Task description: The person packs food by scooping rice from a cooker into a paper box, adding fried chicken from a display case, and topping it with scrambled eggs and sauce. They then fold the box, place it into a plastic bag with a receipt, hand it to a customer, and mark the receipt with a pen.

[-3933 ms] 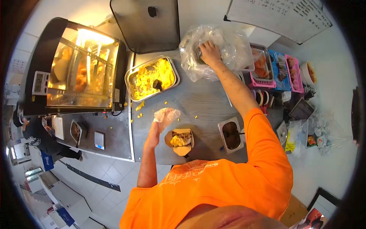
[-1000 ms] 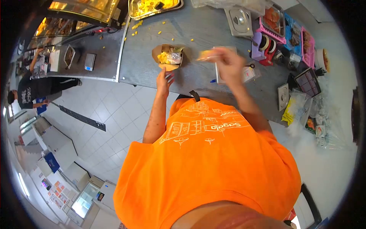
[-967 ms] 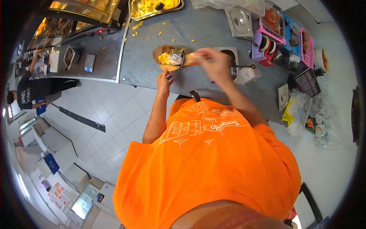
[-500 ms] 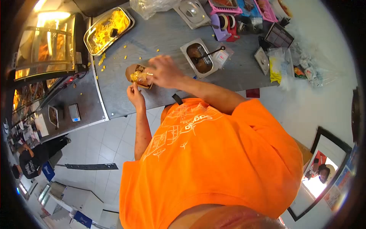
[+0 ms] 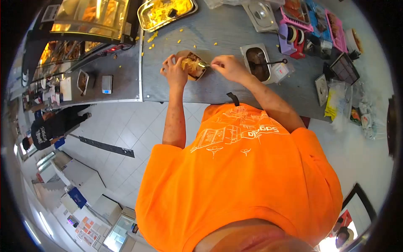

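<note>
A small brown cardboard food box [image 5: 200,77] stands on the grey counter [image 5: 168,89] with brownish food inside. On top of the food lies a clear plastic packet [image 5: 192,66] with yellowish contents and a yellow-green end. My left hand [image 5: 175,73] is at the box's left side, its fingers spread and curved, its thumb near the packet. At the right side, my right hand [image 5: 230,68] has thumb and forefinger pinched together at the packet's yellow-green end. Its other fingers are curled in.
A steel pan of brown sauce [image 5: 257,53] with a dark ladle [image 5: 273,63] stands right of the box. Farther back are a tray of yellow food [image 5: 166,8], a steel lid [image 5: 261,17] and tape dispensers [image 5: 292,40]. A lit display case [image 5: 90,19] and another person [image 5: 46,130] are left.
The view has shifted, so the counter appears farther right and higher. My right hand has drawn back to the box's right side; my left hand has moved from the front edge to the left side.
</note>
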Demonstrator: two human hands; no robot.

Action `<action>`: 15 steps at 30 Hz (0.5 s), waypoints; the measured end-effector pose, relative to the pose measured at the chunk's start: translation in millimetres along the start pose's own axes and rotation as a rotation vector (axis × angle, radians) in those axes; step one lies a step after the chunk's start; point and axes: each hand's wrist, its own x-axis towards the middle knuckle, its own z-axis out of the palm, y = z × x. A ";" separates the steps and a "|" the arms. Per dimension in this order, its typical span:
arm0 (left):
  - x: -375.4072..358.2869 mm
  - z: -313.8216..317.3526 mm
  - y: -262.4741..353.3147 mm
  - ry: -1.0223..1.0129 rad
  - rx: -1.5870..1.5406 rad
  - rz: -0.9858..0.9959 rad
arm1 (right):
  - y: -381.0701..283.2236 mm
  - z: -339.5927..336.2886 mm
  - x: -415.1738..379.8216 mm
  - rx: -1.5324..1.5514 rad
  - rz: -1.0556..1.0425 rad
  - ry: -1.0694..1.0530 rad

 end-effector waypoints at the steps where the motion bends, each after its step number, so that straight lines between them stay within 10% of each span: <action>1: 4.9 -8.6 -2.0 -0.080 0.088 0.069 | -4.5 8.4 8.5 0.051 -0.016 -0.058; 8: 14.5 -69.1 3.4 -0.337 -0.338 0.296 | -48.8 11.3 21.6 -0.006 -0.324 0.223; 11: 7.4 -85.0 31.4 -0.225 -0.389 0.476 | -54.1 -4.7 -1.8 -0.268 -0.211 0.028; 15: -20.8 -80.2 72.0 -0.117 -0.458 0.487 | -52.8 -24.6 -44.8 0.194 0.161 -0.050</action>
